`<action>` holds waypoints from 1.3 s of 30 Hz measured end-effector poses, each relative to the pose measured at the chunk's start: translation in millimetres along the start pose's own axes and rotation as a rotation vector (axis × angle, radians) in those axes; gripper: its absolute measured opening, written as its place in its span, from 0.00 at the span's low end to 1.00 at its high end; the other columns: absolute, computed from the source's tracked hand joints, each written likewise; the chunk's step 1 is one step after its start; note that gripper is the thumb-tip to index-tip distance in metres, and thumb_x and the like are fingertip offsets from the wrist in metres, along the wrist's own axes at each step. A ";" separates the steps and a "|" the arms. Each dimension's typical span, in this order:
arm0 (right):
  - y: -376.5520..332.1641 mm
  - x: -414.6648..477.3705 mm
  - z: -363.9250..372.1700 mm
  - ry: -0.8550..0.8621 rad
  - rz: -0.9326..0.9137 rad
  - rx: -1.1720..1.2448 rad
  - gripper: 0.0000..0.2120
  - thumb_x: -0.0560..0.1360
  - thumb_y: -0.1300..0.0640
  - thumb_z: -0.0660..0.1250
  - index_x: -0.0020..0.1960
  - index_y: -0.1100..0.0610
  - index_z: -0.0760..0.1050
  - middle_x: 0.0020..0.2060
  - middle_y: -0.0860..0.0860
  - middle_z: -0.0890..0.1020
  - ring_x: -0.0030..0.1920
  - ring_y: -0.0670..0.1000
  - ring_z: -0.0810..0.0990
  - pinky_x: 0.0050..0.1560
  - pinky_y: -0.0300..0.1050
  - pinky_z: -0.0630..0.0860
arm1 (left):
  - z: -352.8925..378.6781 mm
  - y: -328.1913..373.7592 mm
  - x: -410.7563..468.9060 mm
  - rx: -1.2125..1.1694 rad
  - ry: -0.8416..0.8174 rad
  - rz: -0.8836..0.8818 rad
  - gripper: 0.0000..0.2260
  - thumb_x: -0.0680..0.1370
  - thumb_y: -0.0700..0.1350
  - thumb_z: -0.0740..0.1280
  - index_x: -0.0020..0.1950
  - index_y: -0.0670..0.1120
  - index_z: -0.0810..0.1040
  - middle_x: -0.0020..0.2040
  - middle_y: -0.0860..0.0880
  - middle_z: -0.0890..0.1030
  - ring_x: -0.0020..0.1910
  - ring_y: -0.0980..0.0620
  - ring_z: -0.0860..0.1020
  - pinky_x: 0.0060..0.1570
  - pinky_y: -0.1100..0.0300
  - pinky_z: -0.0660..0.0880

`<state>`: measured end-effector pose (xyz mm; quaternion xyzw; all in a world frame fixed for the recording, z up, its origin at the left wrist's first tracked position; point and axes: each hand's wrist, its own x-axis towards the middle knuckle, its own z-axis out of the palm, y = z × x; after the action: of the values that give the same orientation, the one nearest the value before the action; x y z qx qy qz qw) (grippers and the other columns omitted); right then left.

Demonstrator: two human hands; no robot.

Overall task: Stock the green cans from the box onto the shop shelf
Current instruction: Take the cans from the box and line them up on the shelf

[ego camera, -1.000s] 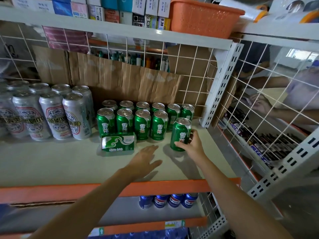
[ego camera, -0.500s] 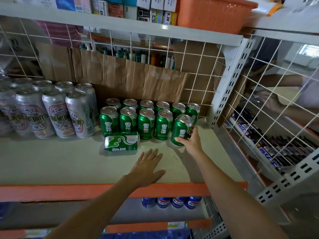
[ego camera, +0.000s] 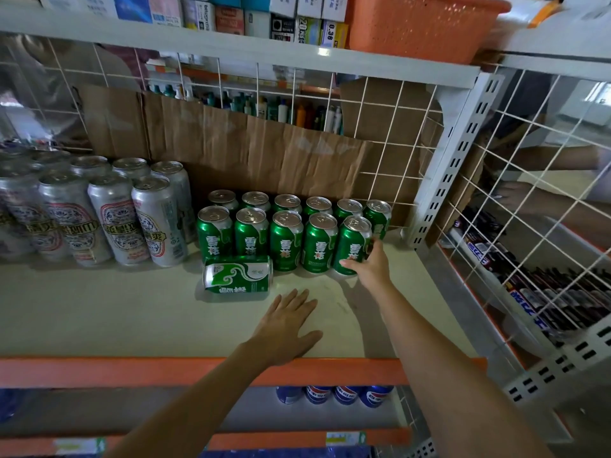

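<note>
gripping an upright green can (ego camera: 352,246) with the right hand (ego camera: 368,267), fingers curled round its lower side, at the right end of the front row (ego camera: 286,246) on the shelf (ego camera: 99,309). resting the left hand (ego camera: 287,325) flat near the shelf's front edge, fingers spread, holding nothing. just beyond it, a fallen can (ego camera: 238,274) lying sideways before the row. likely seating this can in line; next, probably: letting go, then standing the fallen can upright.
</note>
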<state>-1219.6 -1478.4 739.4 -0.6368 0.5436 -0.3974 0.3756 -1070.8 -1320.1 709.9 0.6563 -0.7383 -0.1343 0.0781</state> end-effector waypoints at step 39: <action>26.7 -116.4 -17.5 -0.300 -0.151 -0.890 0.27 0.79 0.41 0.53 0.75 0.50 0.56 0.76 0.52 0.55 0.76 0.55 0.50 0.74 0.55 0.49 | -56.5 -58.3 -21.2 -0.146 0.524 0.004 0.22 0.74 0.52 0.65 0.65 0.45 0.74 0.62 0.46 0.77 0.61 0.45 0.75 0.61 0.49 0.71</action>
<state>-1257.0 -1367.2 710.8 -0.8239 0.5530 -0.0556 0.1107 -996.4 -1310.5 747.5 0.6597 -0.6827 -0.0127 0.3139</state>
